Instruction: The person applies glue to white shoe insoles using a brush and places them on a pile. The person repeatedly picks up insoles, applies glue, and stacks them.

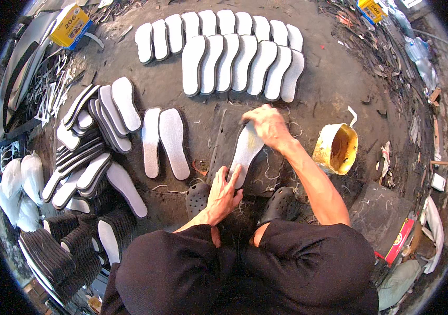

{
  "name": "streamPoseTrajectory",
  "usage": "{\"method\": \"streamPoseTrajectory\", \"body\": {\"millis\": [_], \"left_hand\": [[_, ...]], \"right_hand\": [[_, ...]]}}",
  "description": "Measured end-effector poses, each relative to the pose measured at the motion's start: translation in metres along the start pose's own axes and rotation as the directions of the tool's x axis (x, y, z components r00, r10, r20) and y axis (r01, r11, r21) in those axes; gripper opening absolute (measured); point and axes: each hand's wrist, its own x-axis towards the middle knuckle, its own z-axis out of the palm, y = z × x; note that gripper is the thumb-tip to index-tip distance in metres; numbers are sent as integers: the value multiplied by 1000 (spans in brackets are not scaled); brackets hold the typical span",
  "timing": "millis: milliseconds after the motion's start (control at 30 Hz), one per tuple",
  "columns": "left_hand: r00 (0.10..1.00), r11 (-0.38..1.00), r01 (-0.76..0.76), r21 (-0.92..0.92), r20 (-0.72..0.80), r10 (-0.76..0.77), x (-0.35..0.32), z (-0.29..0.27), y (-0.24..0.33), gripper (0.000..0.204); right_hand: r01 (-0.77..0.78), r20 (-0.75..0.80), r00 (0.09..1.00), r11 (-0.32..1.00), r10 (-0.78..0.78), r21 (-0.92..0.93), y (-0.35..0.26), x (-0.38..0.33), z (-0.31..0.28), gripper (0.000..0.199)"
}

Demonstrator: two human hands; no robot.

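Grimy floor (334, 79), insole rows (243, 65) beyond, right fingers (256, 115) gripping one insole (247, 147) at its far end, left fingers (233, 177) outstretched on the other.

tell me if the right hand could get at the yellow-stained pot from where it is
Probably yes: the yellow-stained pot is to the right of the right hand, and nothing upright seems to block the gap. The hand would first have to leave the far end of the white shoe insole.

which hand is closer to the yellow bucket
Right. The right hand is at the far end of the insole, just left of the bucket; the left hand touches the near end, farther left.
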Motion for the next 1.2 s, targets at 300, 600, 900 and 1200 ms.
{"method": "streamPoseTrajectory", "body": {"millis": [300, 600, 900, 1200], "left_hand": [[1000, 993, 15, -118, -10, -17, -2, 2, -7, 97], [999, 996, 4, -88, 36, -1, 16, -4, -7, 92], [997, 982, -38, -187, 52, 49, 17, -19, -26, 87], [999, 995, -20, -103, -29, 17, 7, -2, -18, 96]], "right_hand": [[-139, -232, 962, 990, 142, 27, -20, -70, -4, 37], [-337, -299, 890, 938, 345, 80, 9, -51, 0, 30], [-45, -97, 994, 994, 55, 97, -110, -185, 48, 36], [-397, -291, 871, 916, 396, 61, -17, -12, 0, 26]]}}
